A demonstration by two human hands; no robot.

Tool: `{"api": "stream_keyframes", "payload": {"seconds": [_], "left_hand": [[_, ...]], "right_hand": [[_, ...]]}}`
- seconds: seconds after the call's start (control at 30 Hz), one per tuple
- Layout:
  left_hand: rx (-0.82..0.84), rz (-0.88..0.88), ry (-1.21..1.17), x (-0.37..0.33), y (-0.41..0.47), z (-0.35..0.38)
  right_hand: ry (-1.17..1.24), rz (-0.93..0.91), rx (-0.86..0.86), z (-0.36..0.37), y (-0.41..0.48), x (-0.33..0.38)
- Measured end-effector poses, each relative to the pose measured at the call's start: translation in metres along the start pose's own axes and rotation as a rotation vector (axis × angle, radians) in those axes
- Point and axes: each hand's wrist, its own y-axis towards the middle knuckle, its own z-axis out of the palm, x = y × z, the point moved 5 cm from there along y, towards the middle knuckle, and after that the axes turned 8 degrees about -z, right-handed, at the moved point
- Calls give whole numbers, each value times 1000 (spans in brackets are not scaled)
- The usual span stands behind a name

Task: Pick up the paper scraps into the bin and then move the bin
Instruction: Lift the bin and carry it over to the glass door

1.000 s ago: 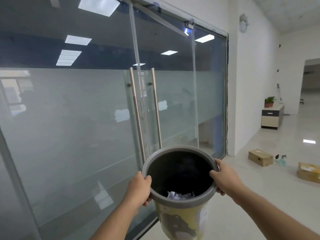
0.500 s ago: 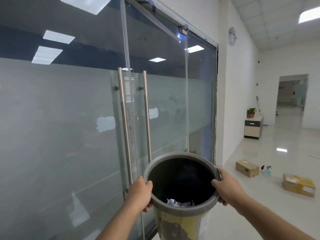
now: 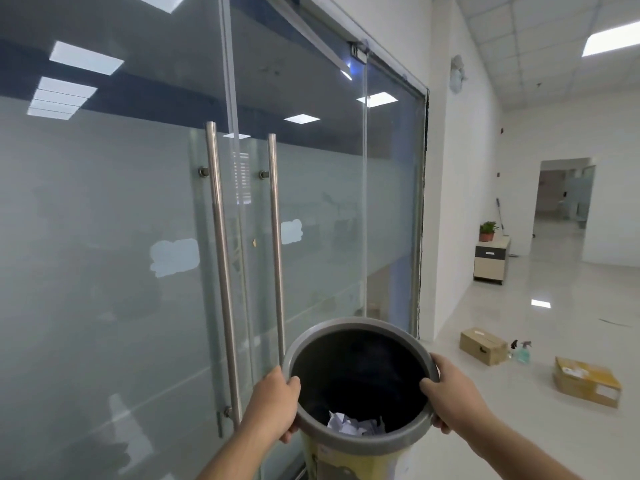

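Observation:
I carry a round bin [image 3: 356, 325] with a grey rim, a black inside and a yellowish printed outside, held up in front of me at the bottom middle of the head view. My left hand [image 3: 273, 407] grips the rim on its left side, thumb over the edge. My right hand [image 3: 450, 393] grips the rim on the right side. White crumpled paper scraps [image 3: 351, 424] lie at the bottom of the bin, partly hidden by the near rim.
Frosted glass doors with two tall steel handles [image 3: 221, 271] stand close on the left. A white wall runs along the right. On the shiny floor lie two cardboard boxes [image 3: 483, 345] [image 3: 585, 381] and a spray bottle [image 3: 523, 351]. A low cabinet [image 3: 491, 259] with a plant stands further off.
The view has swung to the right and moved along the glass doors towards the hallway. Both hands keep the same hold on the bin's rim.

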Motion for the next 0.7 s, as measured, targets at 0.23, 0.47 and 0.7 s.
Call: {"api": "stream_keyframes", "payload": {"seconds": [0.23, 0.47, 0.7], "left_hand": [[-61, -45, 61, -41, 53, 38], [-112, -67, 82, -73, 100, 73], [-171, -121, 130, -71, 138, 91]], "right_hand": [[36, -9, 45, -17, 68, -20], [-44, -47, 80, -26, 138, -38], [-77, -33, 120, -16, 174, -47]]}}
